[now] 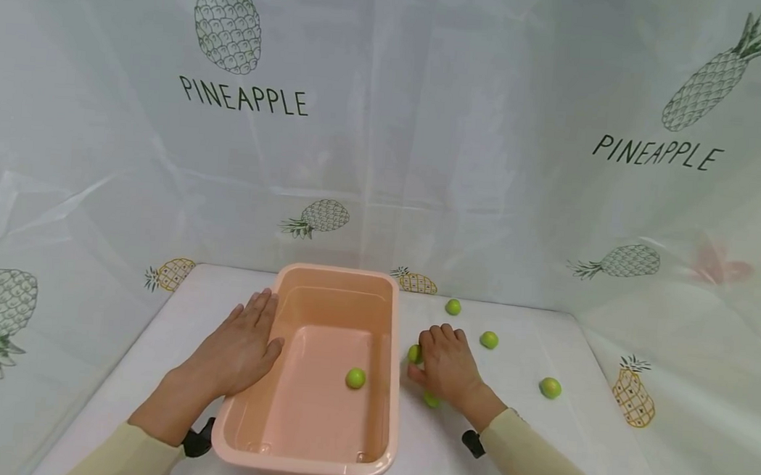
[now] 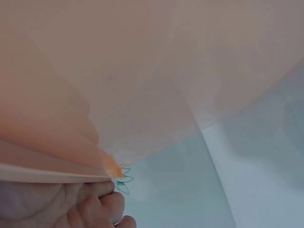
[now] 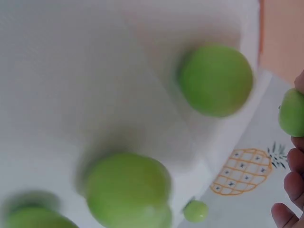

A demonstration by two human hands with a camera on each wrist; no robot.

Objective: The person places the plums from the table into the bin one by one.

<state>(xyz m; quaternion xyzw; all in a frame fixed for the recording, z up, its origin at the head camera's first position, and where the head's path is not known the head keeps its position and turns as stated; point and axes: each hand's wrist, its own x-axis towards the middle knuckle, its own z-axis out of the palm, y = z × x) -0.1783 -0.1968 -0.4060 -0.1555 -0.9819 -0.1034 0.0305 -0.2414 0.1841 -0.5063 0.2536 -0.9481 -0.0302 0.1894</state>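
A pink plastic basin (image 1: 304,465) stands on the white table, with one lime (image 1: 355,378) on its floor. My left hand (image 1: 236,348) rests along the basin's left rim, fingers straight and together, the thumb pointing inward over the edge. In the left wrist view, the fingers (image 2: 90,209) touch the rim. Just right of the basin, my right hand (image 1: 447,365) pinches a lime (image 1: 415,354) between thumb and fingers; this lime (image 3: 292,114) also shows in the right wrist view. Another lime (image 1: 432,399) lies partly hidden below that hand.
Farther right and back on the table lie more limes: one at the back (image 1: 453,306), a second lime (image 1: 489,339) nearer, and a third lime (image 1: 551,387) at the right. A pineapple-printed sheet (image 1: 386,143) hangs behind the table and around its sides.
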